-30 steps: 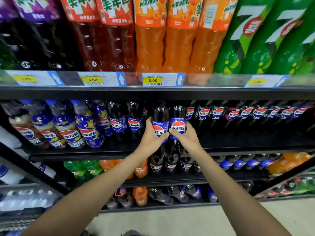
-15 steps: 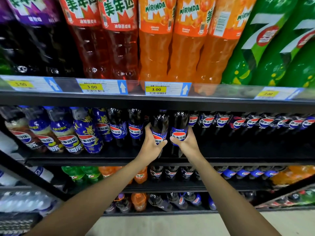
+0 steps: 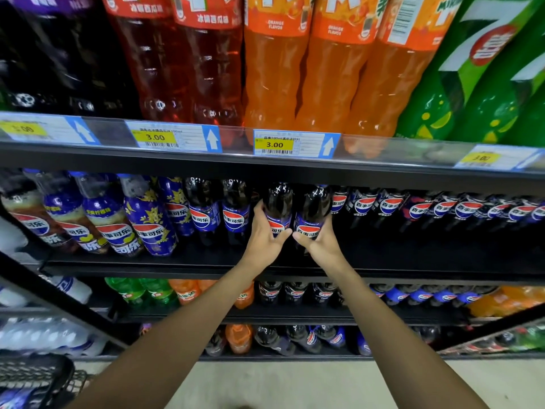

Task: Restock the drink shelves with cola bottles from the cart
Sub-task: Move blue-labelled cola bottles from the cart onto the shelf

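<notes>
Two bare forearms reach up over a pale beige floor [image 3: 295, 385]; a black wire cart [image 3: 35, 376] sits at the lower left corner, its contents blurred. The left hand [image 3: 264, 243] curls fingers and thumb round a dark cola bottle with a blue label [image 3: 277, 206]; the right hand [image 3: 321, 246] wraps a second cola bottle [image 3: 313, 208] just beside it, thumbs nearly meeting. Both bottles are upright at the front of the black middle shelf [image 3: 413, 261], long axis vertical, necks up under the shelf above, logos facing outward; the hands hide whether their bases rest on it. Two matching blue-labelled bottles [image 3: 219, 214] stand to their left; a row of black-labelled bottles [image 3: 442, 208] runs right. Four price tags [image 3: 295, 143] front the upper shelf [image 3: 265, 169]; it carries two red bottles [image 3: 165, 63], three orange bottles [image 3: 271, 78] and green bottles [image 3: 472, 84].
</notes>
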A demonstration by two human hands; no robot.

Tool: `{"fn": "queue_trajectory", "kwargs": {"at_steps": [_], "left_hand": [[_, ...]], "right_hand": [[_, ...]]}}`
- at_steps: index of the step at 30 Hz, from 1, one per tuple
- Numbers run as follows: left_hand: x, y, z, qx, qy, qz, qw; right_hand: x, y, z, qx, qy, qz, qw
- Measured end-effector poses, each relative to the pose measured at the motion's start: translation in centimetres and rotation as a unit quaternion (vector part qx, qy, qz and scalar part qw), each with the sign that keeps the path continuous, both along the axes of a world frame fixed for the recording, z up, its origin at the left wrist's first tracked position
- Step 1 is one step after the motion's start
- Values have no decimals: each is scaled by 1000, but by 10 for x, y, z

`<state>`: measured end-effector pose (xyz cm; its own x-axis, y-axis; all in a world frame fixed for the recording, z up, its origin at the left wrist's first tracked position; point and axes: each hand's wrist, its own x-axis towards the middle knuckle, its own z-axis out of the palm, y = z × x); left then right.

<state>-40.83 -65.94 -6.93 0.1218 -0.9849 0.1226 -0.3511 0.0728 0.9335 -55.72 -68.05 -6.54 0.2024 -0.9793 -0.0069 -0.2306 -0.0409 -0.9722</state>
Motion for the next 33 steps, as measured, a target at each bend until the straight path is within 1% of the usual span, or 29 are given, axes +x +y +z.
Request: {"fn": "queue_trajectory", "kwargs": {"at_steps": [4,6,9,11,13,16,21,26,33], "left_hand": [[2,0,-2,26,10,-15,1000],[2,8,-5,25,9,-12,1000],[-6,26,-19,2,-16,60,998],[-11,36,-28,24,-29,101,994],[-12,37,-34,54,-44,107,992],[-8,33,-34,69,-72,122,988],[-9,33,-33,53,-83,153,983],[-3,34,-35,46,-85,179,979],[-5,27,-34,71,-69,211,972]], "right_hand": [[0,2,-1,9,10,-5,1000],[-2,3,-4,23,13,-12,1000],[-5,7,-16,46,15,-29,998],[-5,12,-26,60,18,-42,997],[-6,13,-35,68,17,-59,996],[-5,11,-39,70,24,-68,995],[-2,6,-38,63,30,-70,995],[9,1,-34,62,43,-64,995],[17,-7,-32,56,59,-78,994]]}}
